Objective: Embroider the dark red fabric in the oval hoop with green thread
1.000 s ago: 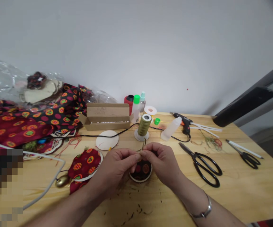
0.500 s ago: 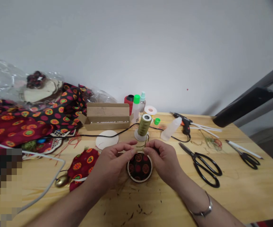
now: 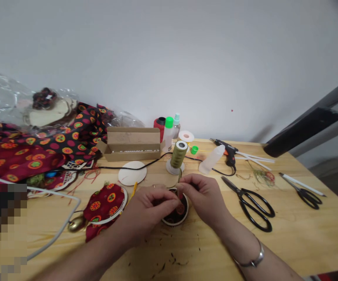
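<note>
A round disc covered in black patterned fabric (image 3: 173,218), with a pale rim, lies on the table under my hands. Over its upper part my left hand (image 3: 154,208) is closed in a pinch, and what it grips is hidden by the fingers. My right hand (image 3: 202,197) pinches a thin olive cord (image 3: 180,176) at the disc's top right edge. The cord curves near the base of an olive thread spool (image 3: 178,158) standing just behind. Left of my left hand rests a maroon patterned fabric disc (image 3: 106,203) with a white rim.
Large black-handled scissors (image 3: 253,207) lie to the right, with smaller scissors (image 3: 306,197) beyond. Behind are a white squeeze bottle (image 3: 211,160), a glue gun (image 3: 229,152) and an open cardboard box (image 3: 132,153). Patterned fabric (image 3: 22,156) heaps at left, near a brass bell (image 3: 77,224).
My left hand has moved right and down, from the disc's top edge to over its middle, covering more of it. My right hand stays nearly in place.
</note>
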`<state>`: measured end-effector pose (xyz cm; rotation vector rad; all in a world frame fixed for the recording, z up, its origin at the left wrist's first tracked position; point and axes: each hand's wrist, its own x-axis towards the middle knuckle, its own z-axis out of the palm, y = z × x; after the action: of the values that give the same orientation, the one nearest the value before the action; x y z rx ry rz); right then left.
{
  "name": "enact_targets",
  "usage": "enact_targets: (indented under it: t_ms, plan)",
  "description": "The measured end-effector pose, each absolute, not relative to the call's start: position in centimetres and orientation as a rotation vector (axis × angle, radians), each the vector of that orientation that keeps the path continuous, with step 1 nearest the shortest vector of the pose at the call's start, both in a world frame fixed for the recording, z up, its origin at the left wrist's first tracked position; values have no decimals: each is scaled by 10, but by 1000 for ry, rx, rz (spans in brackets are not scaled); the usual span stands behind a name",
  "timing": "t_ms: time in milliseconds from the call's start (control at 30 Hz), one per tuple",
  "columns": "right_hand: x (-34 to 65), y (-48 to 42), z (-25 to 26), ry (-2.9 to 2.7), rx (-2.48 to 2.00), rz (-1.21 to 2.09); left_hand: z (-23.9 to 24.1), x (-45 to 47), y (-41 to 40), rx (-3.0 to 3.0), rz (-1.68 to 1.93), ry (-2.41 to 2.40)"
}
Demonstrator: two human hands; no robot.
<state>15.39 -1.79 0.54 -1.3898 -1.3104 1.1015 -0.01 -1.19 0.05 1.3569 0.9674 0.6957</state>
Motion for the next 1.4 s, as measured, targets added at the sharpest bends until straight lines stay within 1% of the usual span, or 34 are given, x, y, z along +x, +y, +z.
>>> enact_targets:
  t_ms: [133,233,433,633,700,867,933,1000,1100,1200,1400]
  plan:
    - [153,-16,4,-1181,-1364,1237,-4,1,-14,1802,773,1066]
    - [151,-15,3,-1096,-1338,1305,-7,1,-16,1973,802,1084]
    - [147,-17,3,-995,-1309,1431,-10,3,-16,2055,710,1128]
    - [148,-17,5,-1028,-1292,1390,-6,1,-16,2006,739,1116]
    - [151,-17,6,-1036,-1292,1354,-2,-3,-14,2009,827,1166]
    - [154,-16,7,-1051,-1290,1321,6,-13,-5,1746,1281,1480]
    - [154,-16,8,-1068,-1304,1318,7,-14,-4,1687,1450,1460]
    - [153,-17,7,-1093,-1317,1314,7,-11,-6,1653,1528,1331]
    - [151,-19,6,-1151,-1334,1286,3,-3,-13,1518,1337,1066]
    - [149,-20,5,-1177,-1336,1278,-3,4,-18,1340,1101,956]
    - [144,-22,6,-1136,-1357,1335,-11,9,-19,1189,943,883]
